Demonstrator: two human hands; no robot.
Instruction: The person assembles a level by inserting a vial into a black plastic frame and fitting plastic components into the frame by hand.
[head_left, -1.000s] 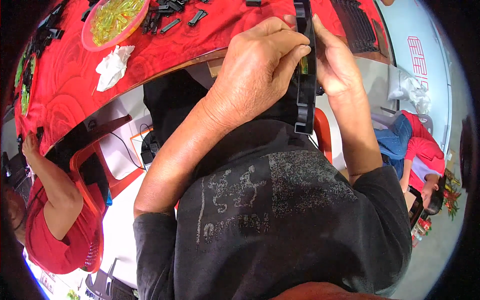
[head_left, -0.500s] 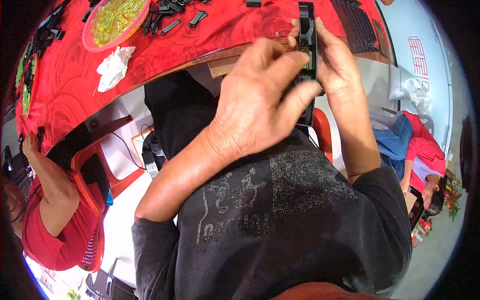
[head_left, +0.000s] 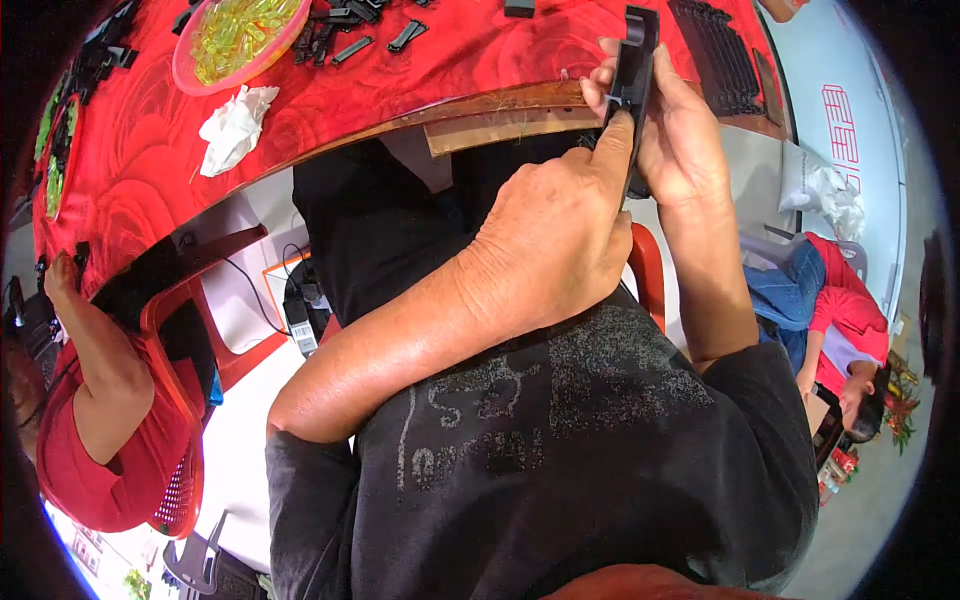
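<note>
Blk part (head_left: 634,70) is long, narrow, w/ raised rim.

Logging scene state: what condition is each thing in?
Right hand: grip closed on black holder
Left hand: index fingertip on black holder
Black holder: held, tilted
Pink bowl: uncovered, holding yellow pieces
White tissue: crumpled
Small black pieces: loose, scattered
Black strips: in a row

Bright light bleached the floor (head_left: 240,440), a highlight gleamed on the left forearm (head_left: 405,358), and fisheye distortion bowed the table edge (head_left: 515,98) within a blackened rim
</note>
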